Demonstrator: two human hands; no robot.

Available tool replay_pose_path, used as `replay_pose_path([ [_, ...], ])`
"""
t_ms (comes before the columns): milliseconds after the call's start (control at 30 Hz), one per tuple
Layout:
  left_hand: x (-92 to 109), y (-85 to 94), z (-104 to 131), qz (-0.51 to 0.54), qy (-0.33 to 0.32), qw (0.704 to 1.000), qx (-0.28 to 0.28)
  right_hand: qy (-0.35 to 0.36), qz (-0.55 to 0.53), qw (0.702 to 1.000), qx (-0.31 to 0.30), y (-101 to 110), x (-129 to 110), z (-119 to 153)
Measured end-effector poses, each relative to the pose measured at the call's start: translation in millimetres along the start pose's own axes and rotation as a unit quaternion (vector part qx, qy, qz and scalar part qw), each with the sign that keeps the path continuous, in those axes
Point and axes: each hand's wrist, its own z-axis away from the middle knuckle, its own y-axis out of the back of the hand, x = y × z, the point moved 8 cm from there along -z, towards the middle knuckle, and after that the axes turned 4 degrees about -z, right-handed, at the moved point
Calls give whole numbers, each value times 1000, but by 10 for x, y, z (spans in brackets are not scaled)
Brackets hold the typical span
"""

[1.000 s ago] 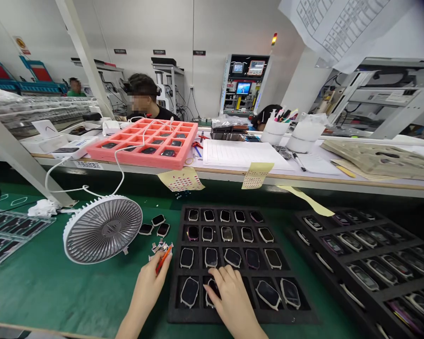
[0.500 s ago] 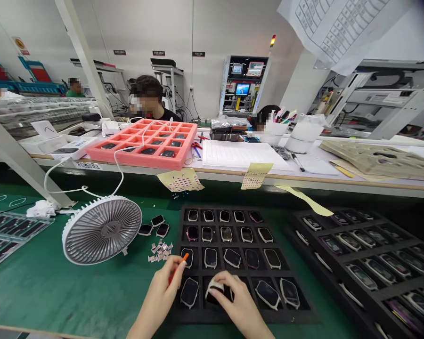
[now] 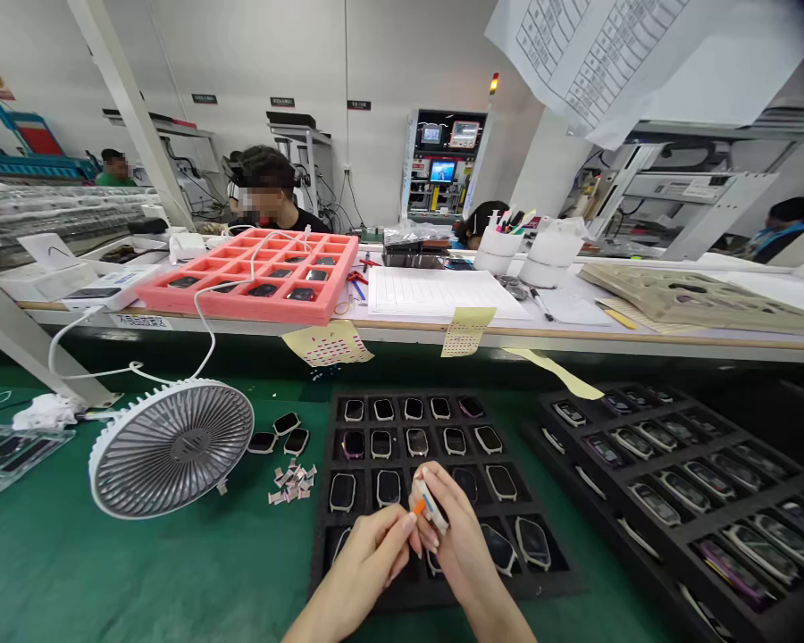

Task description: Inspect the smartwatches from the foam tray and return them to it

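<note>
My right hand grips a smartwatch case, tilted on edge above the black foam tray. In my left hand is a thin orange stick-like tool, its tip at the side of the watch. Most of the tool is hidden by my fingers, so its exact kind does not show. Below both hands, the tray's compartments hold watches with dark screens, among them a watch behind my left hand and a tilted watch to the right.
Left of the tray lie loose watches and a pile of small pinkish parts, beside a white fan. More foam trays of watches are stacked at right. A pink tray sits on the shelf above; a person is beyond.
My right hand has lifted the watch out of its compartment and turned it on edge. My left hand has moved right, bringing the orange tool to the watch. The view has shifted slightly.
</note>
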Motion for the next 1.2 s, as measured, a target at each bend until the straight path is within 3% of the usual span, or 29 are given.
replay_pose_path([
  [200,-44,-2,11,30,21,999,-35,12,18,999,-32,-47,-42,-4],
  [333,-37,-20,4,68,17,996,-47,-36,-34,998,-42,-84,50,-7],
  [700,-143,-19,-51,89,14,996,-22,-92,-97,989,64,102,257,-16],
  [867,-151,134,-108,114,-11,991,62,-23,-25,998,44,73,231,7],
  [1067,-86,111,-73,35,-50,994,87,48,138,988,56,129,234,15],
  [1133,-144,231,-35,-1,-38,993,114,89,186,976,69,203,168,6],
  [1200,-229,481,32,-31,-25,986,163,143,267,950,81,272,80,23],
])
